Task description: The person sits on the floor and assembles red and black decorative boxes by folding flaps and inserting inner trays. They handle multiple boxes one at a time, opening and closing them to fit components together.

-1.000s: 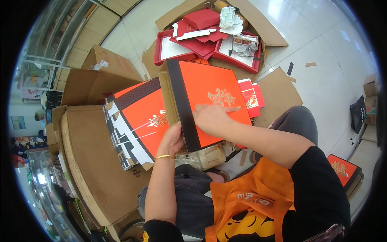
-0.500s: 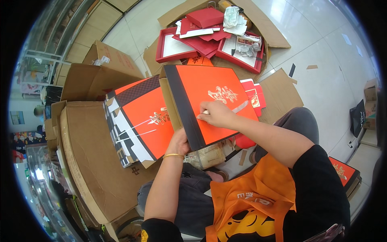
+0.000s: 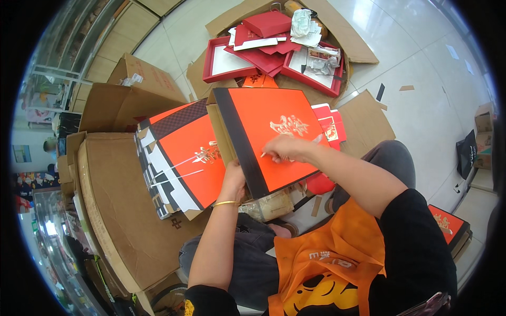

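Sinking slightly toward the lap over the last second, the shallow orange cardboard box with a black border, brown side and gold lettering (image 3: 255, 129) still lies face up before the person's chest, and the bare right hand (image 3: 284, 148) has shifted a little on its front. That keeps the work on this one box, its front panel under the fingers.

Elbow out, the right forearm (image 3: 348, 171) reaches in from the right, the fingers bunched over the orange surface near the lettering; they seem to pinch a thin white tip (image 3: 263, 155), though it is too small and blurred to be sure. A pale narrow strip (image 3: 318, 138) shows on the panel just past the knuckles.

The bare left hand (image 3: 233, 181), with a thin gold bangle (image 3: 227, 203) at its wrist, comes up from below and grasps the box by its left side, some fingers hidden. Further left lies a stack of flat orange cartons with dark bands and white flaps (image 3: 187, 139); beyond sit two shallow red trays with white insides (image 3: 226, 77)
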`<state>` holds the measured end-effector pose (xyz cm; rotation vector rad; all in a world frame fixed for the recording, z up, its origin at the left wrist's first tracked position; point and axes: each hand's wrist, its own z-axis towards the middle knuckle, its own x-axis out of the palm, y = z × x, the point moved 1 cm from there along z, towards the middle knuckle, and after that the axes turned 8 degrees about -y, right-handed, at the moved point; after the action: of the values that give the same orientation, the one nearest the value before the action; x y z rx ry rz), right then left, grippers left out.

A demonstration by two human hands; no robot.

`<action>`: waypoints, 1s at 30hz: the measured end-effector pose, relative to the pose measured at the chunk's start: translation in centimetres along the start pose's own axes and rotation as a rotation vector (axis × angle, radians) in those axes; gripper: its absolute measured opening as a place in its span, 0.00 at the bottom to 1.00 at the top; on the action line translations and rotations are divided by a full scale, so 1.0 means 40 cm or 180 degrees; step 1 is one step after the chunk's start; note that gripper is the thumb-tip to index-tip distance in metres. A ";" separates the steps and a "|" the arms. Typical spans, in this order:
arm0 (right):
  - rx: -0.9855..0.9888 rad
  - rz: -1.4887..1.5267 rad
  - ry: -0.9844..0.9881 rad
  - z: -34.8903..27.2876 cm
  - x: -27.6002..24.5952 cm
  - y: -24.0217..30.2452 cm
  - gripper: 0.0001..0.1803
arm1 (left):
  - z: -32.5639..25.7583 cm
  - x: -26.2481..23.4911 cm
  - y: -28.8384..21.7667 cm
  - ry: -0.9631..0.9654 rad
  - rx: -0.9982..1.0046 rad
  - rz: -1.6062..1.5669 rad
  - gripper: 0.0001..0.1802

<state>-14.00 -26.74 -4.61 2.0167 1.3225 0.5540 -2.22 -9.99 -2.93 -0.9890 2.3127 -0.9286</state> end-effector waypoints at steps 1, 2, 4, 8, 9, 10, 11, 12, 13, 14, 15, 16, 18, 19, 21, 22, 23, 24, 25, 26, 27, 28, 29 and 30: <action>0.0025 0.0476 0.0182 0.016 0.000 -0.017 0.17 | 0.008 -0.004 0.005 -0.0050 -0.0077 -0.0051 0.19; 0.0044 0.0966 0.0330 0.048 -0.011 -0.054 0.16 | 0.014 0.006 0.001 -0.0065 -0.0145 -0.0088 0.20; 0.0062 0.1440 0.0495 0.083 -0.013 -0.084 0.17 | 0.011 0.013 -0.027 -0.0141 -0.0193 -0.0660 0.24; -0.0012 0.0366 0.0482 0.060 0.018 -0.079 0.18 | 0.036 -0.005 -0.079 0.0206 0.0085 -0.0995 0.31; -0.0067 -0.0181 0.0482 0.035 0.020 -0.054 0.18 | 0.044 -0.012 -0.080 0.0118 0.0169 -0.0816 0.31; -0.0244 -0.0818 0.0497 0.012 0.012 -0.026 0.18 | 0.054 -0.018 -0.078 0.0032 0.0250 -0.0636 0.31; -0.0410 -0.1466 0.0494 -0.023 -0.010 0.015 0.17 | 0.063 -0.019 -0.074 -0.0036 0.0320 -0.0471 0.31; -0.0562 -0.2115 0.0484 -0.062 -0.042 0.054 0.18 | 0.071 -0.011 -0.071 -0.0017 0.0377 -0.0370 0.32; -0.0598 -0.2452 0.0406 -0.095 -0.077 0.098 0.17 | 0.076 -0.007 -0.065 -0.0020 0.0427 -0.0269 0.32; -0.0633 -0.2783 0.0325 -0.122 -0.115 0.140 0.18 | 0.082 -0.005 -0.059 -0.0017 0.0473 -0.0164 0.32; -0.0852 -0.2325 0.0116 -0.147 -0.163 0.160 0.18 | 0.089 -0.001 -0.058 -0.0085 0.0365 -0.0172 0.32; -0.1087 -0.1860 -0.0065 -0.174 -0.211 0.178 0.18 | 0.092 -0.007 -0.058 -0.0183 0.0261 -0.0179 0.32; -0.1382 -0.0581 -0.0044 -0.262 -0.287 0.258 0.19 | 0.090 -0.020 -0.065 -0.0350 0.0091 -0.0065 0.32; -0.1546 0.0551 -0.0022 -0.273 -0.324 0.253 0.16 | 0.082 -0.014 -0.083 -0.0385 0.0041 0.0068 0.31; -0.1903 0.1352 0.0199 -0.297 -0.397 0.256 0.16 | 0.076 -0.001 -0.096 -0.0389 0.0081 0.0210 0.30; -0.2090 0.1845 0.0209 -0.288 -0.419 0.250 0.16 | 0.076 0.010 -0.098 -0.0344 0.0180 0.0214 0.28; -0.2267 0.2359 0.0210 -0.275 -0.436 0.243 0.16 | 0.075 0.018 -0.100 -0.0295 0.0269 0.0237 0.27; -0.2419 0.2979 0.1074 -0.262 -0.452 0.245 0.20 | 0.073 0.027 -0.100 -0.0302 0.0387 0.0229 0.26; -0.2412 0.3175 0.0711 -0.251 -0.458 0.228 0.21 | 0.070 0.036 -0.099 -0.0307 0.0505 0.0219 0.25; -0.2386 0.3364 0.0368 -0.252 -0.427 0.247 0.22 | 0.066 0.041 -0.099 -0.0333 0.0618 0.0202 0.23; -0.2361 0.3537 0.0021 -0.256 -0.412 0.255 0.24 | 0.066 0.043 -0.098 -0.0265 0.0608 0.0035 0.23; -0.2521 0.3649 0.0244 -0.233 -0.421 0.241 0.25 | 0.070 0.042 -0.097 -0.0195 0.0598 -0.0132 0.22; -0.2600 0.3511 0.0096 -0.231 -0.427 0.239 0.25 | 0.066 0.051 -0.104 -0.0117 0.0586 -0.0305 0.21; -0.2679 0.3370 -0.0051 -0.230 -0.432 0.238 0.25 | 0.060 0.057 -0.109 -0.0059 0.0610 -0.0336 0.21</action>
<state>-20.86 -42.53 8.70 1.7811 -0.1682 1.2735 -0.20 -14.92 -1.66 -1.0408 2.1264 -1.1544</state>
